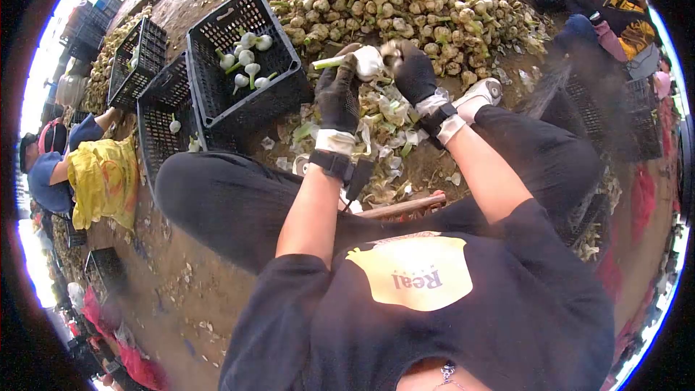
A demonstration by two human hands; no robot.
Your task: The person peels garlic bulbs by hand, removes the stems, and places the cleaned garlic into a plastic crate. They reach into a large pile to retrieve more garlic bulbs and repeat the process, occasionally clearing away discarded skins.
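My left hand (339,94), in a dark glove, is closed around a white garlic bulb (369,63) whose cut green stem points left. Against the bulb's right side is my right hand (413,76), also gloved, with its fingers curled; what its fingertips pinch is too small to make out. Loose peeled skins (376,127) lie on the ground below both hands. Beyond them rises a big heap of unpeeled garlic (384,0). Several white bulbs with stems rest in a black crate (289,94) left of my left hand.
More black crates (163,119) stand at the left, and others (641,119) at the right. A person in blue with a yellow sack (105,177) sits at the far left. Another person (626,18) works at the upper right. My crossed legs surround a wooden piece (405,206).
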